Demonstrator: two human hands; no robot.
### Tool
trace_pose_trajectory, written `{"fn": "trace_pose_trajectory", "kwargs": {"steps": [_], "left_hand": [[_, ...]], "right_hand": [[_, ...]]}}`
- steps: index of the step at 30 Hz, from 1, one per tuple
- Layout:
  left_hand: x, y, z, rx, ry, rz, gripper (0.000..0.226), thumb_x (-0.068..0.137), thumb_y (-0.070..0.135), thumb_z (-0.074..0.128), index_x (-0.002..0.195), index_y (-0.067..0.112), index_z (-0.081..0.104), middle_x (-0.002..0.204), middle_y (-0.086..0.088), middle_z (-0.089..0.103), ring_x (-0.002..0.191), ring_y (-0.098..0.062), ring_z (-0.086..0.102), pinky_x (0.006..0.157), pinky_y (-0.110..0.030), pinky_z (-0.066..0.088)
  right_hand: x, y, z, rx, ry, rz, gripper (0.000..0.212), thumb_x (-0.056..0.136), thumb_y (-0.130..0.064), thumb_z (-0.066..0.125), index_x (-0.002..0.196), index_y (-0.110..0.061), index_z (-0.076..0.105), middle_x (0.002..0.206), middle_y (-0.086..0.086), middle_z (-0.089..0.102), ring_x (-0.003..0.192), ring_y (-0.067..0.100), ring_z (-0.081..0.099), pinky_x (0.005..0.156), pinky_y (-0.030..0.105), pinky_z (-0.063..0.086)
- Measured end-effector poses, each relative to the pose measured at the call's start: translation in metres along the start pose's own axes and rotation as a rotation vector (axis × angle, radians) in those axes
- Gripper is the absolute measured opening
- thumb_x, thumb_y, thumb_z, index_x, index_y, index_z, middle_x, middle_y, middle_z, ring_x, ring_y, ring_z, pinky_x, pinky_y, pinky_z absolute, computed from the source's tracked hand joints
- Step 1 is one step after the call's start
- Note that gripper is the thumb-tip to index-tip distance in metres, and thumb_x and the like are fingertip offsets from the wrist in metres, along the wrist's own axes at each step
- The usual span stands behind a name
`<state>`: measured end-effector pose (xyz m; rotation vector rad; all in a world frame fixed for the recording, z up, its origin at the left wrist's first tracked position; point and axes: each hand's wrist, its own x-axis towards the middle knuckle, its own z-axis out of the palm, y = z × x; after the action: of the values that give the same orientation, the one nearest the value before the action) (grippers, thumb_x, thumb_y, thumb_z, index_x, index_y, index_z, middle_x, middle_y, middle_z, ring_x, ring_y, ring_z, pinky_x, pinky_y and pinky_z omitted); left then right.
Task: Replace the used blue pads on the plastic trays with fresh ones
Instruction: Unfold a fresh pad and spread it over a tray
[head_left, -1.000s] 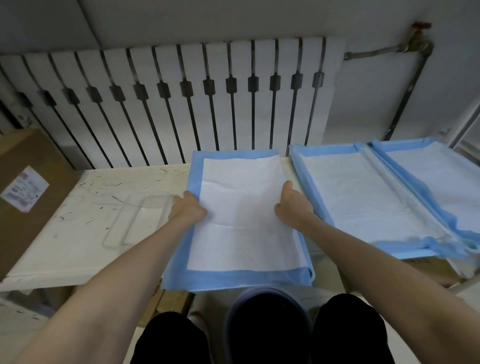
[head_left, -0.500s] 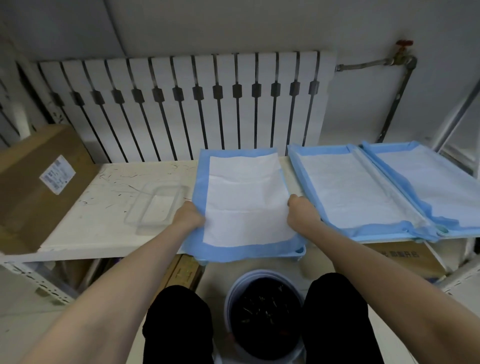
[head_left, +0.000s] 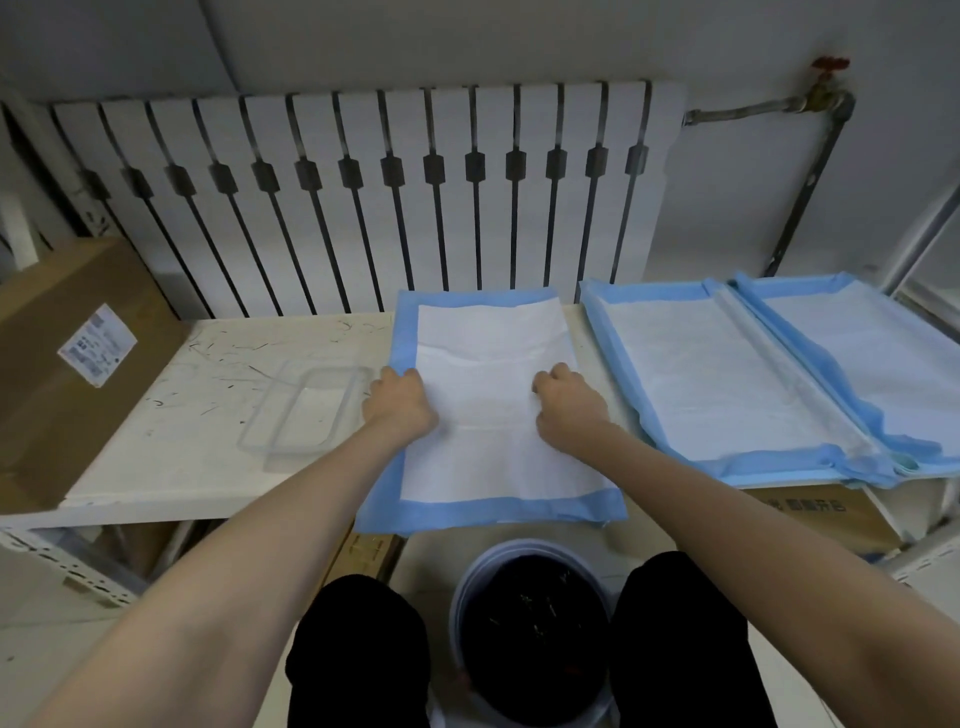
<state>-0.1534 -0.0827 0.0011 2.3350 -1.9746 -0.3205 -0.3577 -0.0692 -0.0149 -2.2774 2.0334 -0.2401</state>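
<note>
A blue-edged pad with a white middle (head_left: 488, 452) lies on the white table (head_left: 171, 441), its near edge hanging past the table front. My left hand (head_left: 397, 400) grips the pad's left side and my right hand (head_left: 566, 402) is closed on the white part near its right side. Left of the pad lies a clear plastic tray (head_left: 306, 410), empty. To the right, two more trays are lined with blue pads (head_left: 711, 384) (head_left: 872, 364).
A round bin with a dark liner (head_left: 530, 629) stands on the floor between my knees. A cardboard box with a label (head_left: 67, 364) sits at the table's left end. A white radiator (head_left: 363, 197) runs along the wall behind; another box (head_left: 810, 514) sits under the right trays.
The pad has slid toward me, its near edge now hanging further over the table front. Both hands moved inward onto the pad. My head view shifted slightly.
</note>
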Motion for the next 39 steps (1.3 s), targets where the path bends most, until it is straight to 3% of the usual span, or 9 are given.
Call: {"fn": "trace_pose_trajectory", "kwargs": {"steps": [5, 12, 15, 18, 21, 26, 31, 35, 39], "left_hand": [[0.030, 0.022, 0.003, 0.156, -0.032, 0.216, 0.043, 0.086, 0.014, 0.052, 0.129, 0.014, 0.049, 0.128, -0.008, 0.043, 0.121, -0.028, 0.039, 0.090, -0.034, 0.041], [0.069, 0.025, 0.018, 0.394, -0.155, 0.241, 0.044, 0.088, 0.025, 0.050, 0.130, 0.014, 0.044, 0.132, -0.009, 0.043, 0.125, -0.028, 0.040, 0.099, -0.039, 0.036], [0.082, 0.039, 0.015, 0.414, -0.185, 0.207, 0.033, 0.088, 0.029, 0.049, 0.117, 0.015, 0.052, 0.122, -0.005, 0.054, 0.117, -0.025, 0.050, 0.095, -0.035, 0.035], [0.099, 0.056, 0.007, 0.388, -0.046, 0.223, 0.016, 0.084, 0.018, 0.052, 0.101, 0.017, 0.054, 0.114, -0.004, 0.058, 0.108, -0.024, 0.055, 0.086, -0.032, 0.034], [0.120, 0.062, 0.007, 0.376, 0.056, 0.248, 0.032, 0.084, 0.012, 0.055, 0.116, 0.012, 0.052, 0.116, -0.008, 0.052, 0.110, -0.026, 0.051, 0.087, -0.032, 0.035], [0.147, 0.051, 0.021, 0.469, -0.050, 0.232, 0.041, 0.088, 0.019, 0.053, 0.126, 0.012, 0.041, 0.123, -0.010, 0.047, 0.117, -0.027, 0.047, 0.097, -0.037, 0.034], [0.162, 0.066, 0.018, 0.520, 0.009, 0.269, 0.043, 0.085, 0.016, 0.057, 0.126, 0.013, 0.045, 0.124, -0.008, 0.048, 0.118, -0.025, 0.047, 0.098, -0.035, 0.033], [0.178, 0.075, 0.017, 0.385, 0.019, 0.363, 0.041, 0.082, 0.019, 0.058, 0.121, 0.011, 0.046, 0.121, -0.011, 0.046, 0.114, -0.029, 0.045, 0.093, -0.040, 0.035], [0.196, 0.069, 0.014, 0.353, -0.186, 0.269, 0.047, 0.086, 0.028, 0.049, 0.131, 0.020, 0.043, 0.129, -0.007, 0.045, 0.123, -0.029, 0.042, 0.104, -0.047, 0.034]], "right_hand": [[0.024, -0.004, 0.017, -0.055, -0.006, 0.001, 0.034, 0.085, 0.001, 0.048, 0.117, -0.007, 0.044, 0.122, 0.012, 0.040, 0.109, 0.026, 0.043, 0.077, 0.030, 0.042], [0.061, 0.016, 0.030, -0.129, -0.141, 0.020, 0.028, 0.091, -0.004, 0.044, 0.119, -0.001, 0.050, 0.123, 0.016, 0.047, 0.115, 0.030, 0.049, 0.093, 0.035, 0.043], [0.086, 0.018, 0.025, -0.146, -0.167, 0.032, 0.026, 0.092, -0.004, 0.046, 0.115, -0.002, 0.056, 0.119, 0.016, 0.055, 0.110, 0.030, 0.057, 0.086, 0.035, 0.047], [0.108, 0.011, 0.021, -0.142, -0.129, 0.038, 0.026, 0.088, -0.001, 0.047, 0.112, -0.005, 0.056, 0.114, 0.013, 0.057, 0.104, 0.029, 0.059, 0.075, 0.033, 0.046], [0.129, 0.003, 0.029, -0.080, -0.030, -0.012, 0.031, 0.087, 0.001, 0.046, 0.118, -0.007, 0.046, 0.117, 0.012, 0.046, 0.107, 0.027, 0.051, 0.080, 0.034, 0.047], [0.155, 0.016, 0.044, -0.135, -0.077, 0.094, 0.033, 0.092, -0.006, 0.046, 0.124, -0.003, 0.044, 0.128, 0.016, 0.041, 0.120, 0.029, 0.041, 0.094, 0.035, 0.044], [0.174, 0.020, 0.039, -0.135, -0.078, 0.119, 0.032, 0.090, -0.007, 0.052, 0.121, -0.005, 0.049, 0.123, 0.013, 0.047, 0.116, 0.027, 0.049, 0.092, 0.034, 0.045], [0.194, 0.006, 0.042, -0.040, -0.020, -0.052, 0.037, 0.087, -0.004, 0.047, 0.124, -0.009, 0.045, 0.123, 0.008, 0.045, 0.115, 0.026, 0.045, 0.082, 0.035, 0.044], [0.213, -0.007, 0.057, 0.053, -0.171, -0.207, 0.054, 0.088, -0.008, 0.044, 0.140, -0.018, 0.038, 0.139, 0.005, 0.039, 0.126, 0.026, 0.038, 0.098, 0.044, 0.043]]}}
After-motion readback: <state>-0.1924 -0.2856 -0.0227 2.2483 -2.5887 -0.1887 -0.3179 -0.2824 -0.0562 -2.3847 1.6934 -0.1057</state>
